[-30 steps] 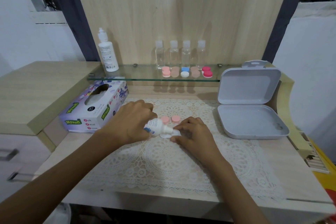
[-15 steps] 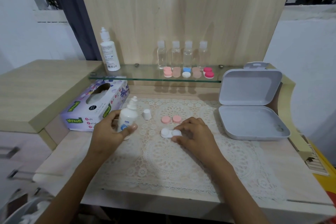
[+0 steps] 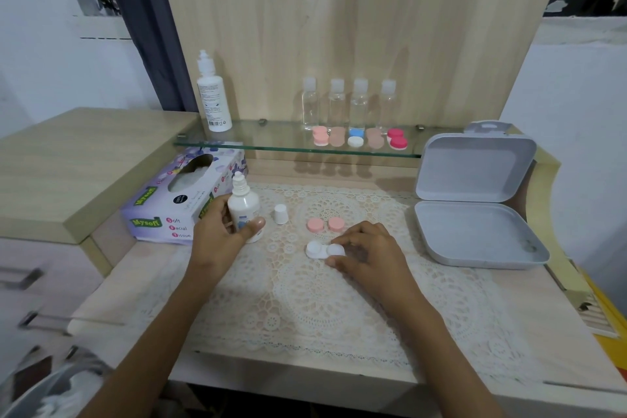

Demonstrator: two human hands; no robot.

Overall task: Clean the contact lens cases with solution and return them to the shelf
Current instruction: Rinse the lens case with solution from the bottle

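**One case open, lids off — a good way to go**

The left hand [image 3: 220, 241] holds the small solution bottle [image 3: 243, 207] upright, fingers curled round it. Its cap [image 3: 281, 214] stands just beside it. The right hand [image 3: 369, 254] pinches the open white lens case [image 3: 324, 250] flat on the tabletop [image 3: 142, 268], with two pink lids [image 3: 325, 225] just behind. Likely mid-clean: capping and shelving remain. A row of cases [image 3: 356, 141] sits on the glass shelf [image 3: 271, 146] — cleaned or not, I cannot tell.

Grips solution bottle [image 3: 243, 208] in curled left hand [image 3: 220, 236]; pinches white lens case [image 3: 318, 249] with right hand [image 3: 370, 252], forearms extended.
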